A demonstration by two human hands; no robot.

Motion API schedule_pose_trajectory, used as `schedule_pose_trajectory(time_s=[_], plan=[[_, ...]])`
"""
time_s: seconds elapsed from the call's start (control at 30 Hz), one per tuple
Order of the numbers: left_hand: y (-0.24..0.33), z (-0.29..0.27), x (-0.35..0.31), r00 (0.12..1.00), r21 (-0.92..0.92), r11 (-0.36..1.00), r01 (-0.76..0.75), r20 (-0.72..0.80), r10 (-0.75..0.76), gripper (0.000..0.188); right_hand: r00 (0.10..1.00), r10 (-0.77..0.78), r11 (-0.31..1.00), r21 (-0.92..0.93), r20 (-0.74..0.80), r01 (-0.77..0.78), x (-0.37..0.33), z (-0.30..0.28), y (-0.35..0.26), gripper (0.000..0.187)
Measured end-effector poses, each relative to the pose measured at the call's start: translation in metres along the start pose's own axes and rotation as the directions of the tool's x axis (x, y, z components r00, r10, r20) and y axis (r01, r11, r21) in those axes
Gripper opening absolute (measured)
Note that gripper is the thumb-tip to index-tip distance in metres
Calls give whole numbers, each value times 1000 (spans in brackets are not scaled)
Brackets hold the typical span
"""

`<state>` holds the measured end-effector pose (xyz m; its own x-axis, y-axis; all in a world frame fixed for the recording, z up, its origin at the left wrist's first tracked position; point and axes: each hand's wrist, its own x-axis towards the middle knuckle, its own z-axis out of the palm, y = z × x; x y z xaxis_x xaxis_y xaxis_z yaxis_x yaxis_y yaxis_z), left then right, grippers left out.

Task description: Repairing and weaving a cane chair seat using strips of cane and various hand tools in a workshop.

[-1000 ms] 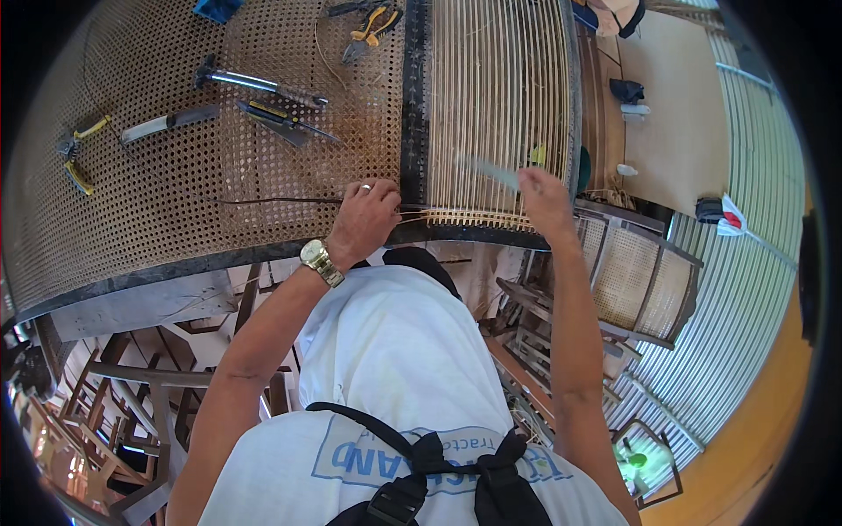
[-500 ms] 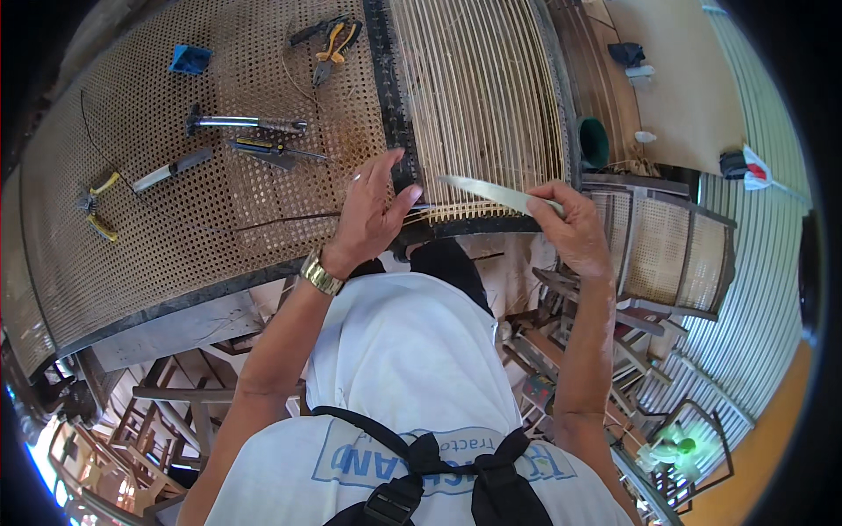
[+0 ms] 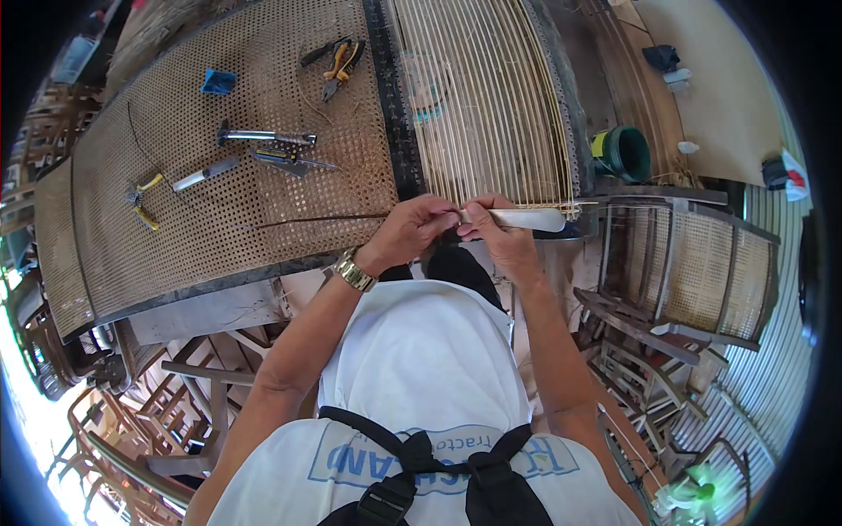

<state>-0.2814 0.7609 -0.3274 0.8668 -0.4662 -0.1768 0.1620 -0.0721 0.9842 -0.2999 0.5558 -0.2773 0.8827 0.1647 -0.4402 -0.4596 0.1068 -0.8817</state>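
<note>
Both my hands meet at the near edge of a frame strung with pale parallel cane strands (image 3: 482, 105). My right hand (image 3: 507, 250) is closed round the narrower part of a pale, flat, tapered tool (image 3: 539, 218), whose broad rounded end points right. Its other end is hidden at my fingers. Close by, my left hand (image 3: 408, 232) has its fingers pinched together near the tool; what they hold is hidden. A thin dark strip (image 3: 324, 218) lies over the woven cane panel (image 3: 202, 237) and reaches my left hand.
On the woven panel lie dark-and-yellow pliers (image 3: 340, 66), a hammer (image 3: 267, 137), a screwdriver (image 3: 281, 158), a knife (image 3: 206, 173), yellow-handled pliers (image 3: 139, 202) and a blue piece (image 3: 217, 81). A green bucket (image 3: 627, 153) stands right, beyond a cane-panelled piece of furniture (image 3: 684, 267).
My right hand has moved left and turned the pale tool so its broad end points right. My left hand has shifted right and nearer, and its fingers have closed. The view has shifted too.
</note>
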Motion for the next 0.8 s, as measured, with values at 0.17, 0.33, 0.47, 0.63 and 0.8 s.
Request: schedule_pose_trajectory(time_s=[0.17,0.33,0.47,0.63,0.8], plan=[[-34,-9,-28,970,803,565,190,-242,17,31,993,67,994,90,-96,-58,6,-35,42,25],[-38,2,-24,971,866,441,235,-232,-61,19,998,63,994,-83,-31,-65,25,-29,77,23],[-33,10,-19,954,810,531,248,-299,11,15,997,-44,972,-232,-62,28,24,-21,91,24],[-42,0,-14,919,528,770,358,-344,-191,19,993,-42,915,-404,-107,-5,18,-12,80,28],[-33,-13,-10,922,727,572,380,-350,-168,25,968,-100,909,-417,-231,-5,13,1,77,28]])
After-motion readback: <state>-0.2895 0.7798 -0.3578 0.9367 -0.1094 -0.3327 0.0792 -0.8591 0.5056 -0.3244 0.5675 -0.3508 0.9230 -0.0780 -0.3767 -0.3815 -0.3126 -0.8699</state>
